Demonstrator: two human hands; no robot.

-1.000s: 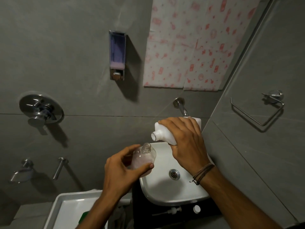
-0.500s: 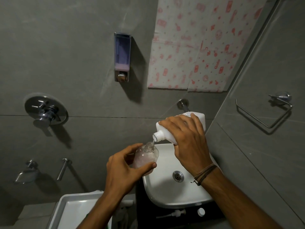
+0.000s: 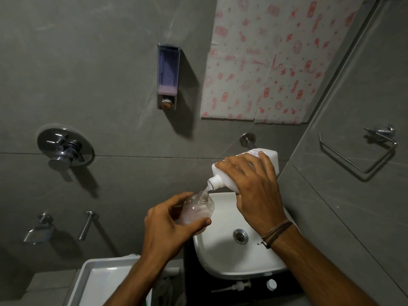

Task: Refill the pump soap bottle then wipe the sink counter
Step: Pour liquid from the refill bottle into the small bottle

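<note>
Refill bottle (image 3: pixel 245 171) tilted, mouth down-left.

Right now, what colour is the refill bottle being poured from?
White, with a small printed label; the refill bottle shows in the head view.

The right hand (image 3: pixel 254 191) covered most of the white refill bottle (image 3: pixel 270 157), whose label print was too small to read. The left hand (image 3: pixel 170 226) hid the lower half of the clear soap bottle (image 3: pixel 198 208). Behind the refill bottle, the tap (image 3: pixel 248 141) lost its spout. At 6 o'clock both forearms ran off the frame, and the dark worktop (image 3: pixel 284 288) and a white tray (image 3: pixel 88 274) were cut off there too. A green thing (image 3: pixel 148 301) beside the tray was too little seen to tell.
</note>
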